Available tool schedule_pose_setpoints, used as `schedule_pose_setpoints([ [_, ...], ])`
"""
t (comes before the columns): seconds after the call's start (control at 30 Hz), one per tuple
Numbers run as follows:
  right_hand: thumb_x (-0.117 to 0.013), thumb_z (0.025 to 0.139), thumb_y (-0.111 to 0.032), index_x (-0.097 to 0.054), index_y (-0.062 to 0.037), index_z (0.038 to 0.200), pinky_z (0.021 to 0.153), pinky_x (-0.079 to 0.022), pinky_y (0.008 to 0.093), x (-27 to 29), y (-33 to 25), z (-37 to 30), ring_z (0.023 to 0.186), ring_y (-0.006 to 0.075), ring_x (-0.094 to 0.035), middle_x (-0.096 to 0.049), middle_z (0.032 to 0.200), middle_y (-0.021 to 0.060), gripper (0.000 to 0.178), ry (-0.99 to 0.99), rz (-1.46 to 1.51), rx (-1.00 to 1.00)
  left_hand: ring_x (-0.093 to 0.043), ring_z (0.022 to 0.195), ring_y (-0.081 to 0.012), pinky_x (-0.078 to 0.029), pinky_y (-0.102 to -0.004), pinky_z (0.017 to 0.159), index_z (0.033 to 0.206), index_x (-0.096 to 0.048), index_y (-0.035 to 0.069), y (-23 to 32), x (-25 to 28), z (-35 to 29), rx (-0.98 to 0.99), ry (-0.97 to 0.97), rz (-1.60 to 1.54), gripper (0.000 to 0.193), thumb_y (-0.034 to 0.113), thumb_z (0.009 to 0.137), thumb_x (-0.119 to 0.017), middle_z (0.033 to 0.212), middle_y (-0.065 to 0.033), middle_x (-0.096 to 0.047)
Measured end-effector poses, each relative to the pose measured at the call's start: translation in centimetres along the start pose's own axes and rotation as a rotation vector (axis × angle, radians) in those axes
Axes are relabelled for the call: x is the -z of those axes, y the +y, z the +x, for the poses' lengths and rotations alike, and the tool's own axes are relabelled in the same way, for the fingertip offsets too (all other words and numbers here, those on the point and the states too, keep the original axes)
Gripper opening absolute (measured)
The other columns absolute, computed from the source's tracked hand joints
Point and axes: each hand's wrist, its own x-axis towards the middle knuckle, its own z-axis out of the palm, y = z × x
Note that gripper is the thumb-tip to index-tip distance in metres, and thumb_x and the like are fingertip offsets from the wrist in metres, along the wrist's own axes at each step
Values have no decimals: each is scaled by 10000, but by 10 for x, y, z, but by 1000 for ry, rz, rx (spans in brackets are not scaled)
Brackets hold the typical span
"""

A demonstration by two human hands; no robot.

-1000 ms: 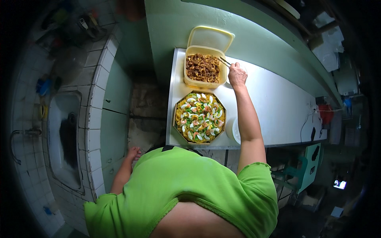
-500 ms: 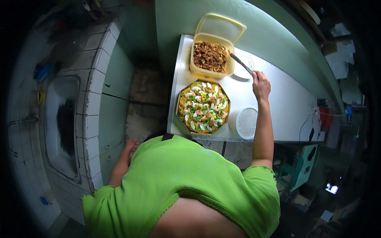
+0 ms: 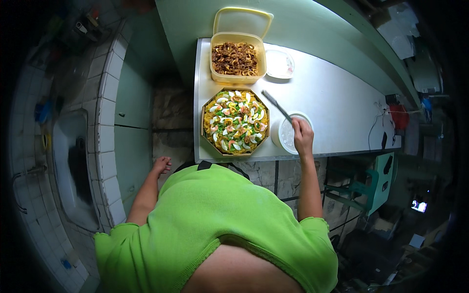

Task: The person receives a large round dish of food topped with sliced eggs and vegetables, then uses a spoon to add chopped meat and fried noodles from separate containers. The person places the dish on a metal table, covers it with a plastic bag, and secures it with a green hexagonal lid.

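My right hand is closed round the handle of dark tongs, above a white round tub. The tips of the tongs point up and left, close to the right edge of an octagonal tray. Yellow noodles fill this tray, topped with egg slices, shrimp, rings and chopped greens. Behind it stands a yellowish plastic box of brown, ring-shaped pieces, its lid tipped back. My left hand hangs beside my body, fingers curled, with nothing visible in it.
A small white lidded container sits right of the box on the white table. The green wall borders the table's far side. A tiled counter with a sink is at left; a green chair stands at right.
My right hand with the tongs has come back from beside the yellowish box, nearer to me, over the white tub. My left hand shows more fully. The view has shifted slightly.
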Motion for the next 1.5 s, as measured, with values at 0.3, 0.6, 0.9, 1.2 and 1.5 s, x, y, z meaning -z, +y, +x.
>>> schedule_pose_setpoints([
  [0.3, -525, 868, -156, -699, -103, 910, 687, -521, 453, -60, -37, 150, 810, 332, -659, -639, 948, 123, 187, -319, -801, 270, -586, 646, -116, -455, -314, 576, 1133, -572, 191, -8, -8, -12, 11, -11, -30, 305, 401, 914, -539, 909, 16, -640],
  [0.6, -517, 912, -302, -683, -109, 927, 775, -498, 422, -32, -41, 151, 873, 303, -639, -648, 989, 86, 255, -262, -677, 121, -577, 664, -139, -445, -325, 570, 1122, -575, 178, -79, 12, -12, 63, 22, -127, 328, 410, 890, -558, 903, 8, -630],
  [0.9, -612, 878, -201, -687, -87, 891, 614, -461, 360, 24, -22, 8, 676, 264, -603, -611, 780, 83, 137, -335, -182, 72, -582, 673, -155, -456, -343, 581, 1104, -586, 146, -88, 16, 7, 21, 41, -24, 316, 384, 900, -542, 893, -3, -630],
  [1.2, -576, 903, -246, -681, -110, 916, 633, -474, 378, 24, -16, -14, 706, 272, -618, -611, 810, 59, 172, -365, -359, 6, -592, 687, -128, -450, -324, 582, 1125, -574, 160, -20, -6, 2, -53, 0, -48, 318, 393, 914, -518, 907, 7, -637],
  [1.5, -579, 902, -262, -675, -100, 899, 641, -484, 404, 11, -40, -48, 707, 290, -623, -607, 809, 68, 189, -445, -336, 36, -576, 666, -141, -458, -326, 583, 1118, -574, 156, -58, 3, -4, -53, 8, 84, 300, 376, 917, -539, 916, 2, -629],
])
